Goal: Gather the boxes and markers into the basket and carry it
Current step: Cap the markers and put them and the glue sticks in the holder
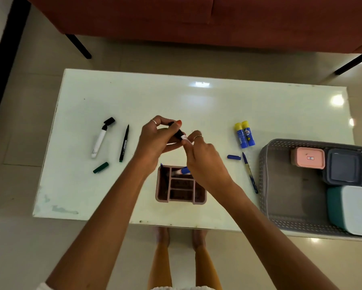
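White table [196, 97]: both hands' fingers [193, 141] pinch one unreadably labelled marker [179, 132].

White table [196, 97] bears markers [98, 141], glue sticks [244, 133] (probably), organizer [181, 185], basket [265, 185].

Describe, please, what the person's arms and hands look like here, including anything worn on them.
Both forearms are bare, with no sleeves showing down to the wrists. The left hand wears a thin silver ring on one finger, and a nail on it is painted orange-red. The right hand wears a similar thin ring. No watch, bracelet or glove is visible.
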